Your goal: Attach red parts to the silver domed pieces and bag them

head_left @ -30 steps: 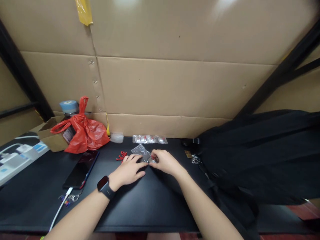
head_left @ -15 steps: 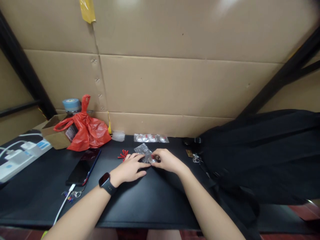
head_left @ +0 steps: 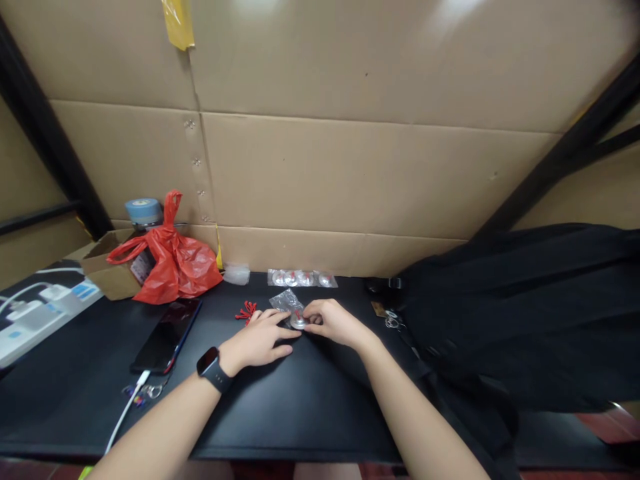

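Observation:
My left hand [head_left: 265,337] lies on the black tabletop with its fingers spread, the fingertips on the edge of a clear plastic bag [head_left: 284,301]. Between the two hands is a round silvery disc [head_left: 299,320] with a red mark on it, lying at the mouth of the bag. My right hand [head_left: 327,320] pinches the disc's right side between thumb and fingers. Beside my left fingers lies a small bunch of red cords [head_left: 246,312]. Behind the hands, several similar discs in clear wrappers [head_left: 303,279] stand in a row.
On the left are a phone [head_left: 167,335] on a charging cable, a power strip [head_left: 47,317], a cardboard box [head_left: 107,267] and a red plastic bag [head_left: 175,263]. Key rings [head_left: 393,320] and a large black bag [head_left: 530,313] occupy the right. A cardboard wall [head_left: 325,173] closes off the back.
My right hand has turned the disc down flatter and shifted it slightly left toward the bag. My left hand has stayed nearly in place.

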A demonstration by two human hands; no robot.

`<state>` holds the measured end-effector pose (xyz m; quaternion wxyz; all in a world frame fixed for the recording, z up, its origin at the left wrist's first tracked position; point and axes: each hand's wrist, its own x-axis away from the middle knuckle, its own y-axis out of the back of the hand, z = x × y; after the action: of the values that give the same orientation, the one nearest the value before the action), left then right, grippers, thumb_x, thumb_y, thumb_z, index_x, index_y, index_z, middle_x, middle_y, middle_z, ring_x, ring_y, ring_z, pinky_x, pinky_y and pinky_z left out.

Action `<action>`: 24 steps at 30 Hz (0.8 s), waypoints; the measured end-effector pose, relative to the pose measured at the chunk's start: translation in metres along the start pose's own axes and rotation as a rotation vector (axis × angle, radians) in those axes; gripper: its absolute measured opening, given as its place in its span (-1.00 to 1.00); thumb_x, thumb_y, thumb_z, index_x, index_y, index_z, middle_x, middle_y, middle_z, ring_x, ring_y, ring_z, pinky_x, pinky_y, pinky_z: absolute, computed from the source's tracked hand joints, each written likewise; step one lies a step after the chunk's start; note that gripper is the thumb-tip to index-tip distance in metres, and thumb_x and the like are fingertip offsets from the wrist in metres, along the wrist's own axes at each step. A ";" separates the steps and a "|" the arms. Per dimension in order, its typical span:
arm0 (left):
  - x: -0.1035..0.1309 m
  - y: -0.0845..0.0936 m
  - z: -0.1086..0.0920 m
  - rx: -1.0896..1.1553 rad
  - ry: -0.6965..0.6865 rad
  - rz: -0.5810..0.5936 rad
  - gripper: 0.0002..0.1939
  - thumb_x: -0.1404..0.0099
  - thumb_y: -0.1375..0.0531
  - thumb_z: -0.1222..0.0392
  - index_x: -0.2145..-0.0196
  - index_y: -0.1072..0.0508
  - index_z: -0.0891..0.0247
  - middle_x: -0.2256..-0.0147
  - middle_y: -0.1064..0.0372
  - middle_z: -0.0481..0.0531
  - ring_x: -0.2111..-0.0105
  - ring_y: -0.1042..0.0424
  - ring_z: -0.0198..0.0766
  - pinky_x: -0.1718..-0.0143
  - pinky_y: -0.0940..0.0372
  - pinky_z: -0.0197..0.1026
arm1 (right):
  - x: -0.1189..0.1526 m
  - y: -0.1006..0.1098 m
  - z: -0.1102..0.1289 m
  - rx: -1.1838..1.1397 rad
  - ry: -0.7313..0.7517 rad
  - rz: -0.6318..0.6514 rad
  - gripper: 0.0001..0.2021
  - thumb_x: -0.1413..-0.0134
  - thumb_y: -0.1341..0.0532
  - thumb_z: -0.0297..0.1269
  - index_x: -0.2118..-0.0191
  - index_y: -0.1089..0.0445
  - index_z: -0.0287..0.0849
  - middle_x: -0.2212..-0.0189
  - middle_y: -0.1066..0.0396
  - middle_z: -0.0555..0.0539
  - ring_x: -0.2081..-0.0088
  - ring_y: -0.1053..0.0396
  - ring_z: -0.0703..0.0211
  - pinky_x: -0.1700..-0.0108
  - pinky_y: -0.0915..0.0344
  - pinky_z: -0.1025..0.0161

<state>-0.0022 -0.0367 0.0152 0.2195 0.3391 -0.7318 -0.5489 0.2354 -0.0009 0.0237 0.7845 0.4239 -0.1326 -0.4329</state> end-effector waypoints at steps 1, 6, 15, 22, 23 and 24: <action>0.000 0.000 0.000 0.003 -0.006 0.003 -0.58 -0.36 -0.18 0.03 -0.16 -0.39 -0.21 -0.33 -0.10 0.05 -0.29 -0.08 0.14 -0.19 -0.05 0.32 | -0.001 -0.002 -0.002 -0.014 0.006 -0.015 -0.85 -0.06 -0.32 -0.32 0.22 -0.57 -0.15 0.29 -0.53 -0.09 0.35 -0.45 0.16 0.27 -0.36 0.26; -0.001 -0.001 0.001 0.024 -0.017 -0.005 -0.62 -0.38 -0.14 0.10 -0.13 -0.42 -0.16 -0.34 -0.09 0.02 -0.29 -0.10 0.09 -0.20 -0.07 0.24 | -0.007 -0.007 -0.013 -0.099 0.027 -0.073 -0.85 -0.03 -0.37 -0.29 0.24 -0.55 -0.18 0.33 -0.49 -0.07 0.39 -0.43 0.21 0.29 -0.38 0.28; -0.001 -0.003 0.000 0.042 0.035 0.028 -0.53 -0.37 -0.15 0.06 -0.22 -0.32 -0.14 -0.37 -0.01 -0.01 -0.33 -0.03 0.12 -0.24 0.00 0.29 | -0.009 -0.010 -0.021 0.013 0.083 -0.097 -0.97 -0.02 -0.38 -0.36 0.35 -0.56 -0.16 0.33 -0.47 -0.06 0.33 -0.43 0.21 0.24 -0.35 0.28; -0.001 -0.001 -0.001 0.045 0.044 0.018 -0.53 -0.36 -0.15 0.07 -0.21 -0.34 -0.12 -0.38 0.02 0.01 -0.34 0.01 0.17 -0.24 0.02 0.35 | -0.010 -0.014 -0.020 0.095 -0.027 -0.146 -0.89 -0.02 -0.35 -0.42 0.29 -0.48 -0.11 0.39 -0.47 0.02 0.37 -0.39 0.25 0.28 -0.29 0.33; -0.001 -0.002 -0.001 0.046 0.040 0.012 -0.53 -0.36 -0.15 0.06 -0.21 -0.34 -0.12 -0.38 0.03 0.00 -0.34 0.02 0.17 -0.24 0.02 0.36 | -0.010 -0.014 -0.021 0.083 -0.043 -0.135 -0.87 -0.05 -0.33 -0.42 0.25 -0.46 -0.11 0.40 -0.47 0.04 0.39 -0.39 0.26 0.30 -0.28 0.34; -0.001 -0.002 -0.001 0.047 0.036 0.009 -0.52 -0.35 -0.15 0.06 -0.21 -0.34 -0.12 -0.38 0.03 0.00 -0.35 0.02 0.17 -0.24 0.02 0.36 | -0.010 -0.014 -0.021 0.073 -0.052 -0.126 -0.85 -0.07 -0.30 -0.43 0.21 -0.45 -0.10 0.41 -0.48 0.05 0.40 -0.40 0.27 0.31 -0.27 0.35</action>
<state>-0.0006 -0.0372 0.0140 0.2269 0.3506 -0.7419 -0.5246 0.2333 0.0144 0.0017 0.7360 0.4483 -0.1418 -0.4870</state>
